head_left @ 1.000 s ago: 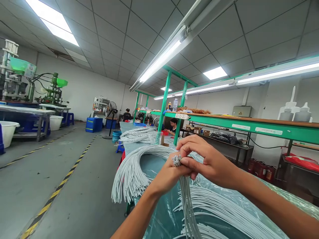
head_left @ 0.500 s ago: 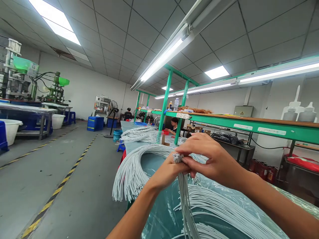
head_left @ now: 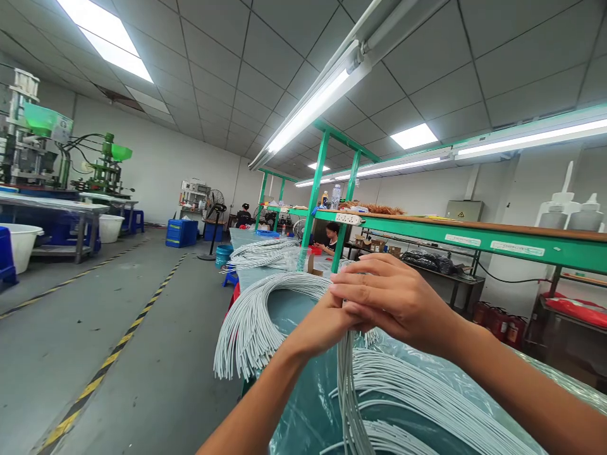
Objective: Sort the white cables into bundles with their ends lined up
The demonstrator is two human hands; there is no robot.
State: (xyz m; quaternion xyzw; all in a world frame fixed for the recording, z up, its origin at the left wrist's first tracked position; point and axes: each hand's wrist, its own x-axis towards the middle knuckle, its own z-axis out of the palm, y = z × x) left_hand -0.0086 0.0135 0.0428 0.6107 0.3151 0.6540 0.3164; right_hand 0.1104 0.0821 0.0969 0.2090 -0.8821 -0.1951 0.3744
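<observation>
One pale strand bundle (head_left: 348,385), left hand (head_left: 318,325) gripping, right hand (head_left: 391,292) over top, hold unclear; likely evening it, next needs steadiness

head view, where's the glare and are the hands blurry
In the head view, the long tube lamp is blown out to white and the plastic sheet shows pale shiny streaks; also in the head view, the left hand and right hand look reasonably sharp, while the farthest person is too small for fine detail.
</observation>
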